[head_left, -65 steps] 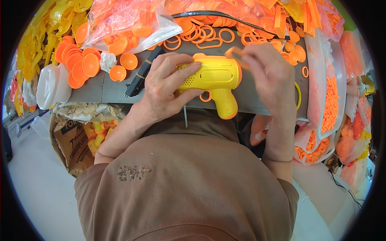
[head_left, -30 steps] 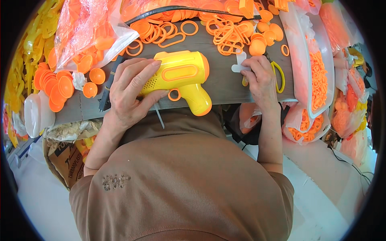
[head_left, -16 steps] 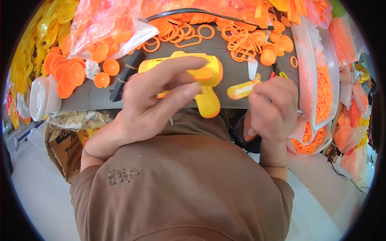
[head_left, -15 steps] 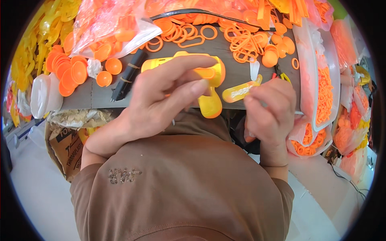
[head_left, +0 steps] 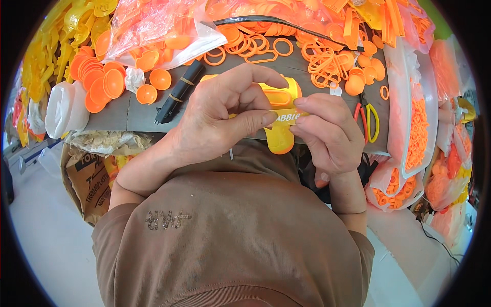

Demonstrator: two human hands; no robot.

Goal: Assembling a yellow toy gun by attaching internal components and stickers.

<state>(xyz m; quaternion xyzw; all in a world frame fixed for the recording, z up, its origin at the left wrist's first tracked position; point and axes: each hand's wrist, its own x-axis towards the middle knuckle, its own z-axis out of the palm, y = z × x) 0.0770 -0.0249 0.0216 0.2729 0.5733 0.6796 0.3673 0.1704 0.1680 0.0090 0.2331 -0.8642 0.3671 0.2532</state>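
Between my hands is a small yellow label (head_left: 287,118) with white lettering, held just in front of a yellow toy gun-shaped body (head_left: 279,141). My left hand (head_left: 212,112) pinches the label's left end between thumb and fingers. At the other end, my right hand (head_left: 331,130) grips it with thumb and fingertips. An orange oval piece (head_left: 276,96) shows on the toy's side above the label. The toy's handle points down toward my lap, over the table's near edge. My left hand hides much of the toy's left part.
Orange round cups (head_left: 113,83) lie at the left, beside a black stick-like tool (head_left: 179,92) bound with bands. Orange rings and loops (head_left: 322,64) lie at the back. Red-and-yellow-handled pliers (head_left: 367,120) and a clear bin (head_left: 393,102) of small orange parts are at the right.
My right hand has brought the label left, in front of the toy. My left thumb and fingers have closed on its other end. The pliers are now more visible.
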